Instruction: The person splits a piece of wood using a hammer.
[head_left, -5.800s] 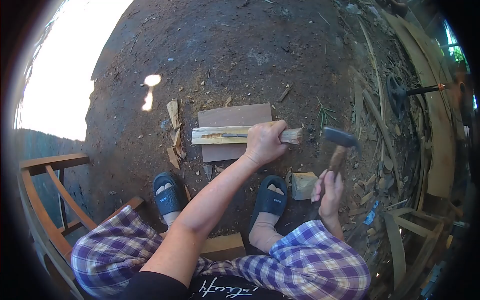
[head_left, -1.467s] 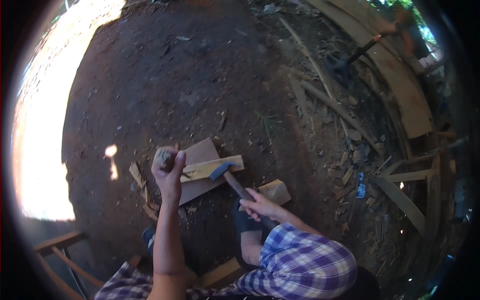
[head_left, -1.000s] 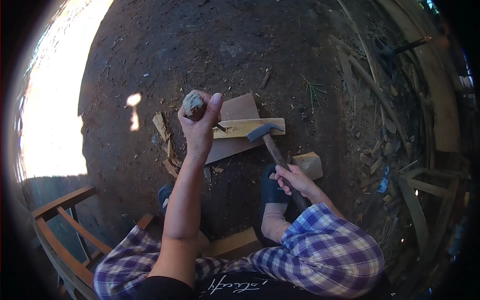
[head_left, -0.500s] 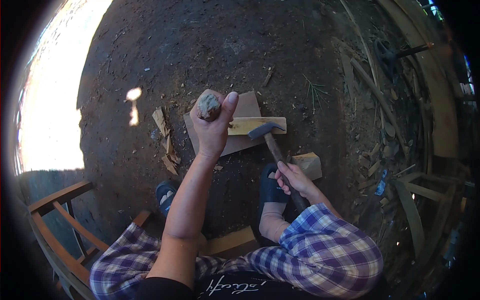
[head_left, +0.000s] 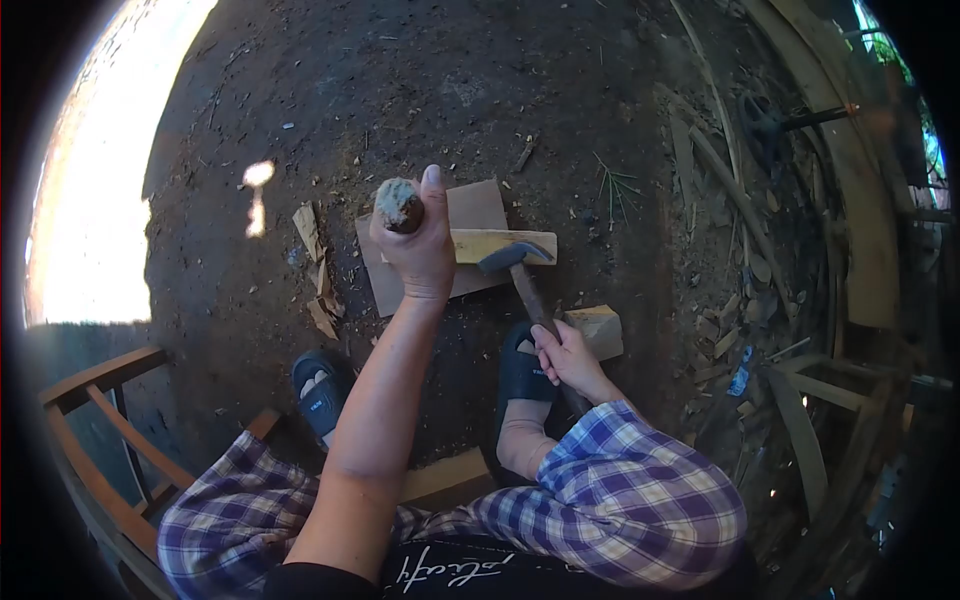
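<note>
My left hand [head_left: 425, 258] is closed around an upright chisel [head_left: 399, 205], seen end-on. Its round handle top is pale and frayed, while its blade is hidden beneath my fist. Beneath and beside that hand, a pale yellowish wood strip [head_left: 472, 243] lies across a flat brown board [head_left: 474, 203] on the ground. My right hand [head_left: 566, 362] grips the wooden shaft of a hammer [head_left: 505, 257]. The dark metal hammer head overlaps the strip in view; whether it touches the wood I cannot tell. A short wood block [head_left: 597, 326] sits just beyond my right hand.
Wood chips [head_left: 318, 268] lie left of the board on the dark dirt floor. A wooden frame [head_left: 115, 375] stands at lower left. Scrap wood [head_left: 735, 185] and another frame [head_left: 825, 385] line the right side. My sandalled feet [head_left: 525, 385] flank the work; bright sunlight falls at upper left.
The whole view has shifted slightly, so the scene sits further left. Both hands keep their grips, and the hammer head remains over the strip.
</note>
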